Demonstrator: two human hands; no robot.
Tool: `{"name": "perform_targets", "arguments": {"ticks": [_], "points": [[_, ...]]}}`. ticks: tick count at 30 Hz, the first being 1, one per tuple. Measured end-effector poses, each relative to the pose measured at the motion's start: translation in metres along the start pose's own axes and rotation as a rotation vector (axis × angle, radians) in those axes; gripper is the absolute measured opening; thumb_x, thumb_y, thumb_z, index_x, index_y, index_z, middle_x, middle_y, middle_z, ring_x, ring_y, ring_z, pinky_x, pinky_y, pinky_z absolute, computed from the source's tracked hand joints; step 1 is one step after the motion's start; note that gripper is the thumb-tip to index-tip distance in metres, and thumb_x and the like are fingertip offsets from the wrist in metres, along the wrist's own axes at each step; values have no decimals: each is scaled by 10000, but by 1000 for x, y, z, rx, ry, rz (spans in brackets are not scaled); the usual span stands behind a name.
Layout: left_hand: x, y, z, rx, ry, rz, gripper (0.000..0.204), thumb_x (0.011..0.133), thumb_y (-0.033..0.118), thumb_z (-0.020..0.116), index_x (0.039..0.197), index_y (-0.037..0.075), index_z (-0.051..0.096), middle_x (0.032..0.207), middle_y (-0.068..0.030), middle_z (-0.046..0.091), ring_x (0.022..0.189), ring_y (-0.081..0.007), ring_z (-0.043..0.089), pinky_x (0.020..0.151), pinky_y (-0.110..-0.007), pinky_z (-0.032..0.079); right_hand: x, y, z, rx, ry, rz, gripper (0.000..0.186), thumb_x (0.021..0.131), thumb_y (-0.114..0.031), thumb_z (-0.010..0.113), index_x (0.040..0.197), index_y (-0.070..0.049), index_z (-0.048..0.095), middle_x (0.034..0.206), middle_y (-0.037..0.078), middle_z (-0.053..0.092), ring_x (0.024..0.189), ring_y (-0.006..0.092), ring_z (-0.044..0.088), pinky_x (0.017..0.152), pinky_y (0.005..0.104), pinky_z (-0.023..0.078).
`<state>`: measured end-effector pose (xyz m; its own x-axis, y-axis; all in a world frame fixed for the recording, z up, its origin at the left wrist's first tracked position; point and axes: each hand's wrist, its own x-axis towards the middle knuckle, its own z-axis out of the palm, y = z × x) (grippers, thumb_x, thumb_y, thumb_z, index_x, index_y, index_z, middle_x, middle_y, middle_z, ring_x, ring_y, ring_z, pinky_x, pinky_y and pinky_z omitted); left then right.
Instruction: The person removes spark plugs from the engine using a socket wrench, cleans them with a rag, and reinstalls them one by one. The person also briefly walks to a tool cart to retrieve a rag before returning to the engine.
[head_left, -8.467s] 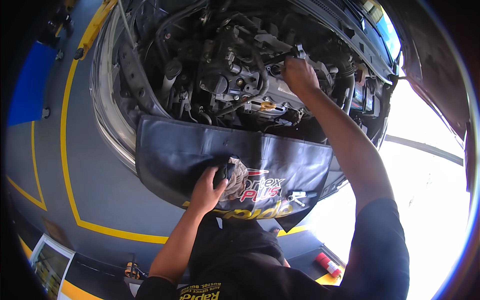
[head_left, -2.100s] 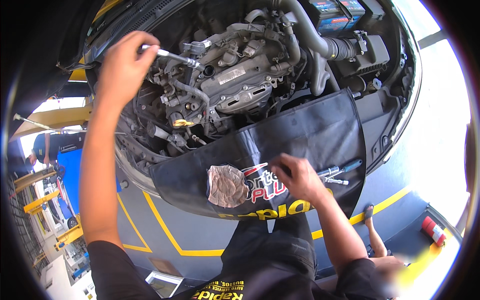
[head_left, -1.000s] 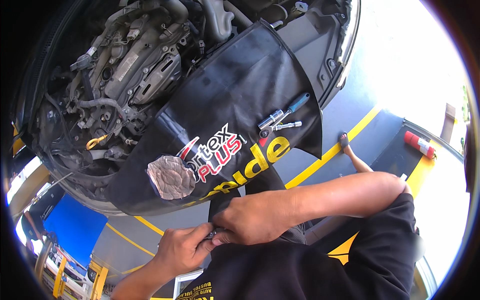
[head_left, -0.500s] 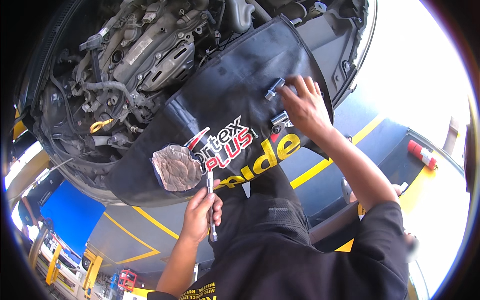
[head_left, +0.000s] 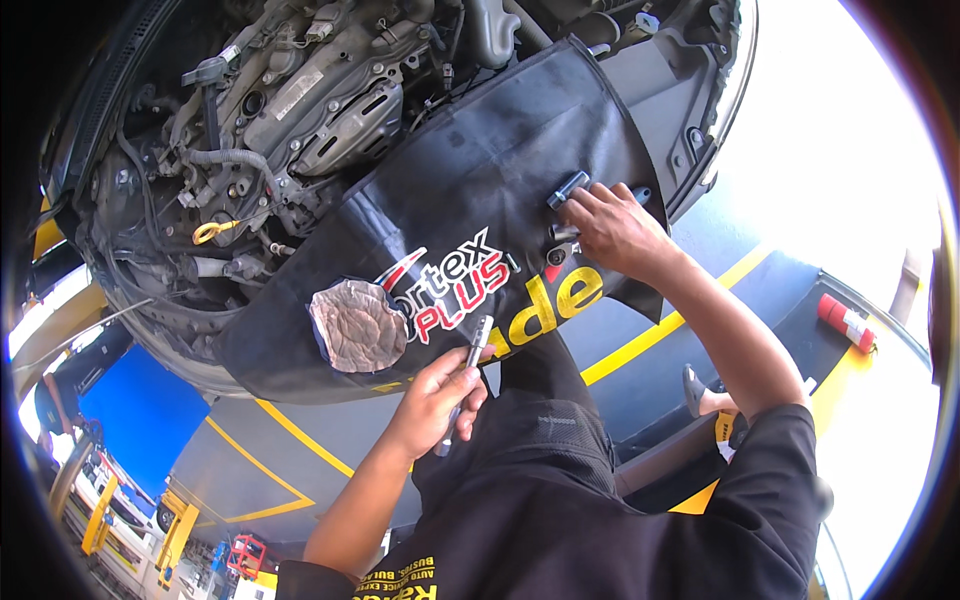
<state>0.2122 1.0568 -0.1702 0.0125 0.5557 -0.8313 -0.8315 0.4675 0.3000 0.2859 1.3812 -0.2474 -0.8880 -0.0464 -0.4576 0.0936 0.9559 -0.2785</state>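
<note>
My left hand (head_left: 440,400) is closed around a slim silver socket extension bar (head_left: 481,338), which tilts up to the right above the near edge of a black fender cover (head_left: 460,180). Over on the cover's right side, my right hand (head_left: 622,228) has its fingers curled down and together; whatever their tips hold is hidden. Just beyond those fingers lies a long silver socket (head_left: 569,190). A shorter socket (head_left: 562,234) sits close beside the hand, partly covered. Behind the knuckles shows a small dark piece (head_left: 641,194), too hidden to name.
A crumpled, pale round cloth-like pad (head_left: 360,326) lies on the cover's left part. Beyond it is the exposed engine (head_left: 320,120) with a yellow dipstick loop (head_left: 213,232). A red fire extinguisher (head_left: 845,322) stands at right; a blue panel (head_left: 145,420) is at left.
My left hand has moved right and tilted the extension bar. My right hand has come down nearer the lower socket, and the upper socket has shifted slightly right.
</note>
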Motion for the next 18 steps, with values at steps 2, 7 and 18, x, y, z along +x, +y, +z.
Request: {"name": "perform_targets", "arguments": {"ticks": [2, 7, 18], "points": [[5, 2, 2, 43, -2, -6, 372, 1073, 204, 504, 1413, 51, 514, 820, 3, 532, 619, -55, 489, 532, -221, 437, -5, -4, -12, 163, 15, 31, 592, 839, -7, 659, 1401, -109, 502, 1132, 77, 581, 1151, 229, 601, 947, 386, 495], [14, 2, 3, 177, 44, 98, 392, 1063, 249, 560, 1390, 32, 548, 788, 40, 476, 689, -51, 458, 578, -220, 393, -20, -51, -19, 1673, 260, 155, 462, 911, 35, 594, 1352, -55, 487, 1059, 50, 554, 988, 165, 672, 871, 322, 543], [-19, 8, -17, 423, 123, 252, 373, 1051, 260, 587, 1347, 34, 607, 847, 0, 581, 763, -85, 516, 727, -270, 464, -13, -107, -63, 1181, 127, -119, 187, 943, -23, 666, 1100, 5, 567, 979, 86, 607, 973, 162, 633, 848, 330, 513]]}}
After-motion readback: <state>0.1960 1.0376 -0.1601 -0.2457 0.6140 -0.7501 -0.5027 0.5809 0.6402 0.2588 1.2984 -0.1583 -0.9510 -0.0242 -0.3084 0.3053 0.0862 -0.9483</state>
